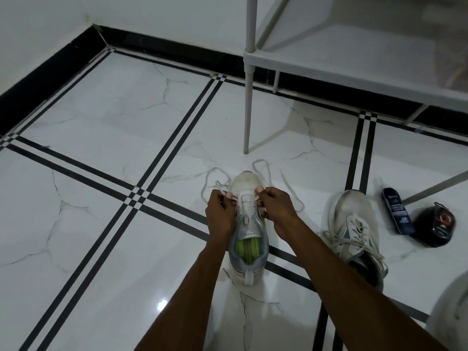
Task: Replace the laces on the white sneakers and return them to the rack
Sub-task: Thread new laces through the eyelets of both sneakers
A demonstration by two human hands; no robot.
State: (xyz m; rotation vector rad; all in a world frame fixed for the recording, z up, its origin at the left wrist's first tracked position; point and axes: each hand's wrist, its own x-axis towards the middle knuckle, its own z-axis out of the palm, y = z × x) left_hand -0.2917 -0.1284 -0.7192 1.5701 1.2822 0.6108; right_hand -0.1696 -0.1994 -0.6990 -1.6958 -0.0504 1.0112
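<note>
A white sneaker [247, 225] with a green insole stands on the floor, toe pointing away from me. My left hand [220, 214] pinches the white lace [215, 177] at the shoe's left eyelets. My right hand [276, 207] pinches the lace on the right side. Loose lace loops lie around the toe. A second white sneaker [354, 211], fully laced, lies to the right. The white shoe rack [329, 64] stands behind, its lowest shelf bare where I can see it.
A dark cleaner bottle [396, 210] lies on the tiles beside a round black polish tin [434, 224], right of the second sneaker. One rack leg [248, 110] stands just beyond the sneaker's toe. A white rounded object [450, 315] shows at the right edge.
</note>
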